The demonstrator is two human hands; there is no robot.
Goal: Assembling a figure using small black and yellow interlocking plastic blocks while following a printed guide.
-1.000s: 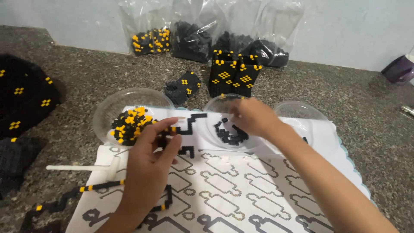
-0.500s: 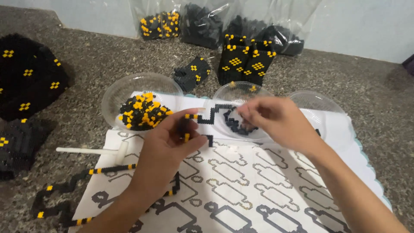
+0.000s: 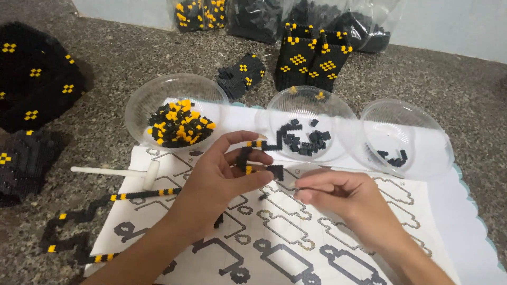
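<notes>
— Head view: what does the left hand (image 3: 222, 179) hold?
— A zigzag chain (image 3: 259, 158) of black and yellow links, pinched between thumb and fingers above the pattern sheet (image 3: 317, 248).
— And the right hand (image 3: 343, 198)?
— Just right of the chain's lower end, fingertips pressed together. Whether a link sits between them, I cannot tell; it is too small to see.
— Where are the loose pieces?
— Three clear bowls stand along the sheet's far edge. The left bowl (image 3: 153, 100) has mixed black and yellow links, the middle bowl (image 3: 338, 113) a few black ones, the right bowl (image 3: 422, 132) only a handful.
— Anything else on the bench (image 3: 105, 58)?
— A white mallet (image 3: 132, 172) lies on the sheet's left edge. A longer finished chain (image 3: 95, 221) runs from the sheet off onto the bench at lower left. Black woven pieces (image 3: 311, 58) with yellow diamonds stand behind the bowls, and clear bags (image 3: 296, 16) of links sit against the wall.
</notes>
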